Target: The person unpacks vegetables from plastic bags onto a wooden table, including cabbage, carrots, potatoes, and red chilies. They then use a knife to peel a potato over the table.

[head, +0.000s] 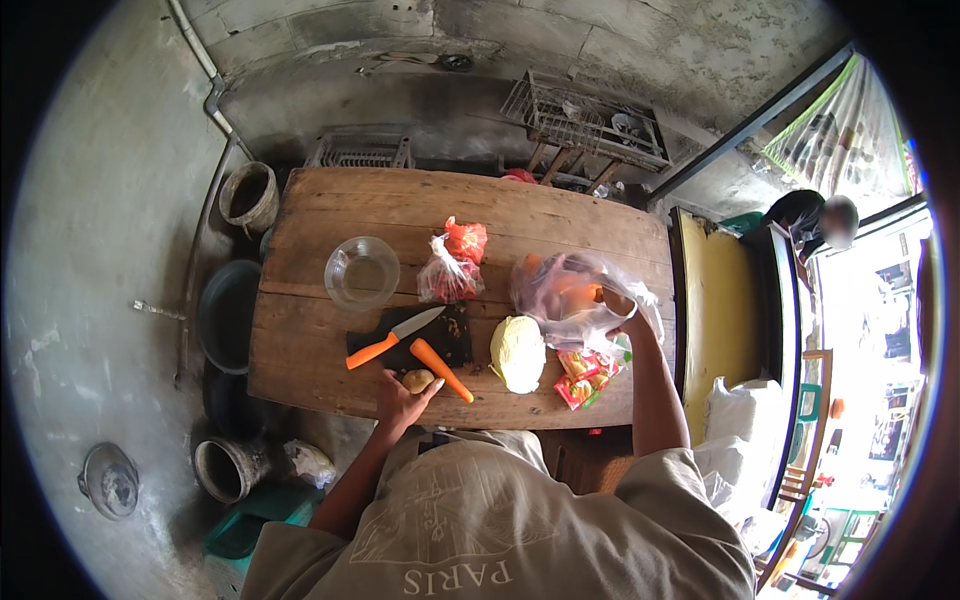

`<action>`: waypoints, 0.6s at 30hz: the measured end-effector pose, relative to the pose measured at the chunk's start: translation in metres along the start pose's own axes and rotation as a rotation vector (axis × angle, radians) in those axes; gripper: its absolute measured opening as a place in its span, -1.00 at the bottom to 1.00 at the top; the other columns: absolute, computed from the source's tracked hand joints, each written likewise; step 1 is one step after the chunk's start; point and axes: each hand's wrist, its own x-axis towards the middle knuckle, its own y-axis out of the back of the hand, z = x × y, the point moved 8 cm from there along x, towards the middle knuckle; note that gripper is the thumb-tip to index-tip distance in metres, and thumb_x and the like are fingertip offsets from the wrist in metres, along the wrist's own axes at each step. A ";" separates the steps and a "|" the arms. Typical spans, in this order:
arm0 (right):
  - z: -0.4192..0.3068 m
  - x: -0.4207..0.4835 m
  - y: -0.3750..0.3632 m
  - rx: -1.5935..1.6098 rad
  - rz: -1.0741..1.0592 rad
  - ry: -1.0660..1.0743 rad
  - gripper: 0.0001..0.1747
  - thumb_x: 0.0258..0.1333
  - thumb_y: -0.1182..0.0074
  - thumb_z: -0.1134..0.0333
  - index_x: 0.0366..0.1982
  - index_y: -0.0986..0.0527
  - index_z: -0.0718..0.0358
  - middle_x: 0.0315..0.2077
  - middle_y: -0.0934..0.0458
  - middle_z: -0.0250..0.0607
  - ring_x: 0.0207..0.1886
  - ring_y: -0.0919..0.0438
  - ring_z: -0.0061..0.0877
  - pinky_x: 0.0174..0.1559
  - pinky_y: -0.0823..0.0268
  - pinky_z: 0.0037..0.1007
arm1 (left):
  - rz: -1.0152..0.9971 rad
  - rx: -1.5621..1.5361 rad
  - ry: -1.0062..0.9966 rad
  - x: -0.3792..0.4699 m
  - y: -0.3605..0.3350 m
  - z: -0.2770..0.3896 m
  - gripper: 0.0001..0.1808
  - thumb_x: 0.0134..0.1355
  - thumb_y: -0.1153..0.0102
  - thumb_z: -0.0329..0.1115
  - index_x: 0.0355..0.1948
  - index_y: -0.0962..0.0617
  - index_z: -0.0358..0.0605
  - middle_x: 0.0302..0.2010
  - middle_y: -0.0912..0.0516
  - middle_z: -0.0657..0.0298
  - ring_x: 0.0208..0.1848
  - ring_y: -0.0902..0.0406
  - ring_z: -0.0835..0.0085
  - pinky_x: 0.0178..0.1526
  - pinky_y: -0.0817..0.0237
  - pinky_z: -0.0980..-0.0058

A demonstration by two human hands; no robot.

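Observation:
My left hand (406, 397) holds a potato (418, 381) at the near edge of the wooden table (322, 390). Beside it a carrot (442, 370) lies partly on a dark cutting board (375, 326), and a knife with an orange handle (395, 337) rests across that board. My right hand (619, 309) reaches into a clear plastic bag (551, 300) with orange things inside; its fingers are partly hidden by the plastic. A pale cabbage (518, 354) and red seasoning packets (587, 377) are just below the bag. A clear glass bowl (361, 274) stands farther back.
Two tied plastic bags with red contents (452, 270) sit mid-table. Buckets and basins (232, 316) line the left side. A dish rack (360, 150) and a wooden rack (592, 124) are behind the table. Another person (802, 217) is at the far right, beyond a yellow surface (716, 300).

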 end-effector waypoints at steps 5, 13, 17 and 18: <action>-0.071 -0.051 -0.039 -0.350 0.014 0.291 -0.29 0.09 -0.05 -0.24 0.03 -0.55 0.22 -0.21 -0.69 -0.03 -0.08 -0.64 -0.12 0.10 -0.36 -0.20 | -0.036 -0.096 0.055 0.004 -0.006 -0.007 -0.01 -0.13 -0.45 0.32 -0.08 -0.35 -0.42 -0.15 -0.54 -0.14 -0.14 -0.59 0.09 -0.12 -0.43 0.21; -0.040 0.079 -0.144 -1.509 0.061 0.891 -0.68 0.05 0.00 0.28 -0.31 -0.62 0.37 -0.32 -0.68 0.08 -0.30 -0.67 -0.14 -0.15 -0.47 -0.08 | 0.037 -0.010 -0.004 -0.003 0.010 0.011 -0.08 -0.10 -0.45 0.29 -0.13 -0.37 -0.40 -0.19 -0.56 -0.10 -0.16 -0.59 0.07 -0.11 -0.42 0.23; -0.029 0.087 -0.051 -0.841 0.256 0.654 -0.74 0.04 -0.07 0.32 -0.34 -0.64 0.36 -0.36 -0.66 0.14 -0.24 -0.65 -0.11 -0.20 -0.48 -0.17 | 0.053 0.044 -0.018 -0.004 0.010 0.010 -0.10 -0.09 -0.47 0.25 -0.12 -0.36 -0.39 -0.18 -0.57 -0.12 -0.13 -0.59 0.07 -0.09 -0.43 0.23; -0.014 0.082 -0.019 -0.206 0.242 0.380 -0.70 0.06 -0.10 0.29 -0.30 -0.62 0.40 -0.34 -0.65 0.18 -0.20 -0.65 -0.08 -0.16 -0.48 -0.15 | 0.044 -0.001 -0.043 -0.004 0.009 0.011 -0.09 -0.09 -0.47 0.25 -0.12 -0.35 -0.38 -0.18 -0.57 -0.11 -0.13 -0.59 0.07 -0.09 -0.43 0.24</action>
